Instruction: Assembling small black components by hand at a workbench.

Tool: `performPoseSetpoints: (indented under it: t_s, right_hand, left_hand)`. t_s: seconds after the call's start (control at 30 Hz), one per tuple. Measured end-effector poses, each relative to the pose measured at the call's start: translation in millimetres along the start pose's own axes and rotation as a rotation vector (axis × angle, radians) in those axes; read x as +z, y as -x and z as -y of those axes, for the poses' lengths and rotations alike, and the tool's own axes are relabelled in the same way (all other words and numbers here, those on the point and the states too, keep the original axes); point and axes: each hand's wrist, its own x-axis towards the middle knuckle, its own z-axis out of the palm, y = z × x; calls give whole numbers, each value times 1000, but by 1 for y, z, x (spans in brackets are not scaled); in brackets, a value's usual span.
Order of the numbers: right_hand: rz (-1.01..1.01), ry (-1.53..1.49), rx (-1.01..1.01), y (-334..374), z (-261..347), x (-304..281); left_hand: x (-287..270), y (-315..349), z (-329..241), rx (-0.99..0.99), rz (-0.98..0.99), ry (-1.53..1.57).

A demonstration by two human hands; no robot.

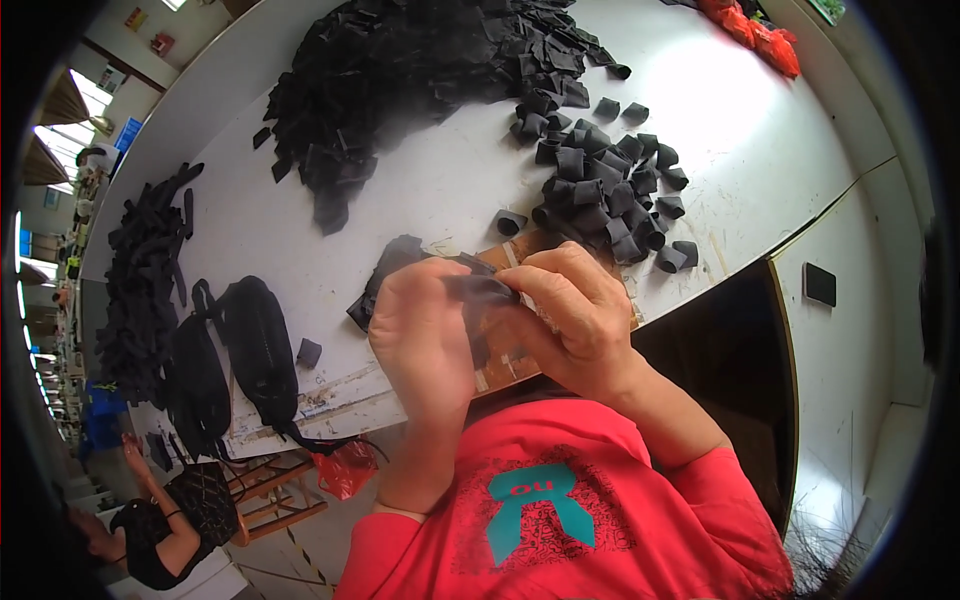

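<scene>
A small strip of black fabric (484, 290) is held between my two hands, just in front of my chest. My left hand (420, 325) pinches its left end, with the fingertips partly hidden behind the palm. At its other end, the thumb and fingers of my right hand (575, 312) are closed on the cloth. Several flat black pieces (398, 252) lie beside and partly behind my left hand. Below both hands a worn brown board (510, 368) rests at the table's near edge. Rolled black fabric loops (600, 190) form a pile beyond my right hand.
A large heap of flat black pieces (400, 70) covers the far table (440, 160). Narrow black strips (140, 270) and black padded straps (255, 335) lie at left. Red plastic bags (755, 40) sit far right, a dark phone-like slab (819, 285) nearer. Another person's arm (160, 485) shows lower left.
</scene>
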Motion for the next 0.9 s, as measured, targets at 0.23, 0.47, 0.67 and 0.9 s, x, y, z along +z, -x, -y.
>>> performPoseSetpoints:
  t_s: [0.23, 0.47, 0.67, 0.9]
  right_hand:
    - [-1, -70, -52, 9, -14, 5]
    - [109, -54, 32, 6, -11, 0]
    - [-208, -817, 851, -26, -59, -33]
    - [-107, -480, 1019, 47, -58, -18]
  left_hand:
    - [-14, 11, 12, 56, 14, -101]
    - [-34, -1, 11, 99, 5, -298]
    - [-179, -63, 32, 55, -323, -1300]
    - [-191, -90, 48, -210, -60, -1344]
